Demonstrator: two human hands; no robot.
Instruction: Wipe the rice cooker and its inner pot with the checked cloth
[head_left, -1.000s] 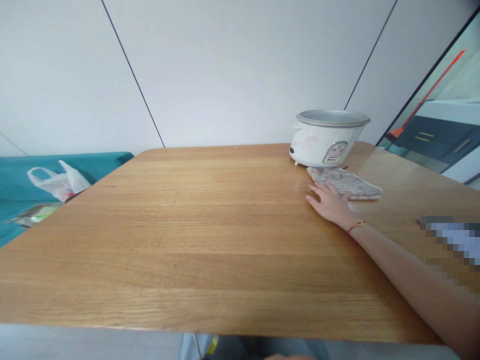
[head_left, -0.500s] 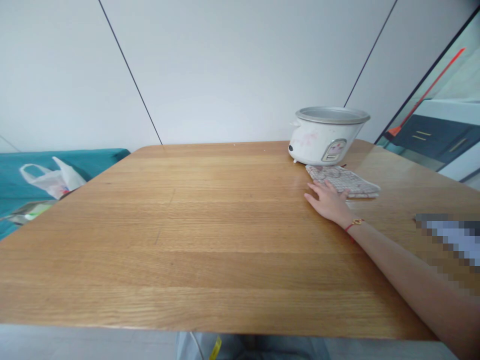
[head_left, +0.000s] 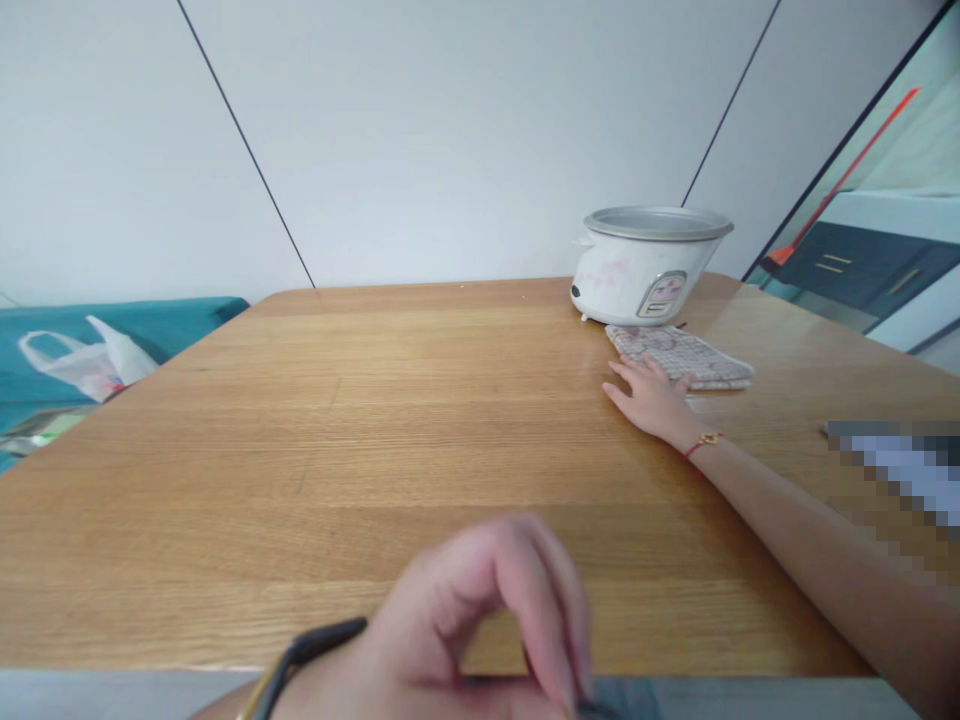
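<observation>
My right hand (head_left: pixel 652 400) lies flat on the wooden table (head_left: pixel 360 400) with its fingers spread, and its fingertips touch the near edge of a folded patterned cloth (head_left: pixel 697 355). A red string bracelet is on that wrist. Just behind the cloth stands a white rice cooker (head_left: pixel 637 275) with a metal rim. My left hand (head_left: pixel 472 620) is low in front of the table's near edge, blurred, with the fingers curled toward the thumb. A black wristband (head_left: pixel 315 640) is on that wrist. Whether the left hand holds anything is unclear.
A teal sofa (head_left: pixel 172 320) at the left carries a white plastic bag (head_left: pixel 75 365) and some papers. A blurred-out object (head_left: pixel 900 470) lies at the table's right edge. White wall panels stand behind, and a glass partition is at the right.
My left hand has risen into view at the bottom of the picture. The view has shifted slightly to the right. My right hand stays flat by the cloth.
</observation>
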